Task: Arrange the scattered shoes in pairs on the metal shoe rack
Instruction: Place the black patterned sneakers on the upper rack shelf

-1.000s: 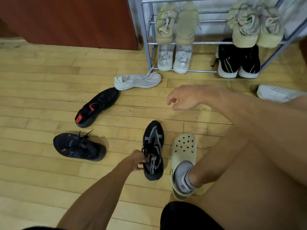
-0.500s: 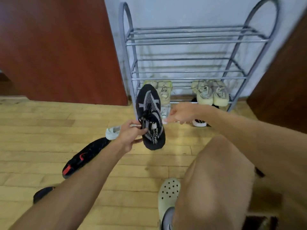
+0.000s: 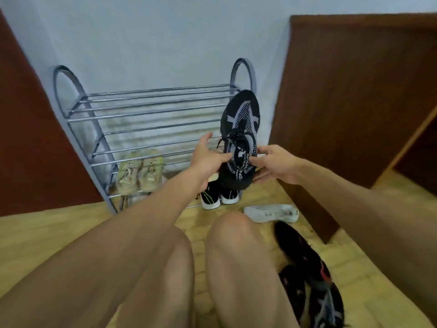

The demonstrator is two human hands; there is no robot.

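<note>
A black sneaker with grey pattern point(image 3: 241, 129) is held up in the air, toe pointing up, in front of the right end of the metal shoe rack point(image 3: 146, 110). My left hand point(image 3: 208, 157) grips its left side near the laces, fingers partly spread. My right hand point(image 3: 274, 164) holds its heel side from the right. On the rack's lower shelves sit a beige pair point(image 3: 139, 171) at the left and a black pair with white soles point(image 3: 220, 195) at the bottom right.
A white sneaker point(image 3: 272, 213) lies on the wooden floor right of the rack. Black sneakers point(image 3: 307, 275) lie at the lower right beside my knees. A brown wooden cabinet point(image 3: 354, 102) stands right of the rack, a brown panel to its left.
The black sneaker was lifted from the floor and carried up to the rack's right end. My right hand has now taken hold of it too. The view swung left and up.
</note>
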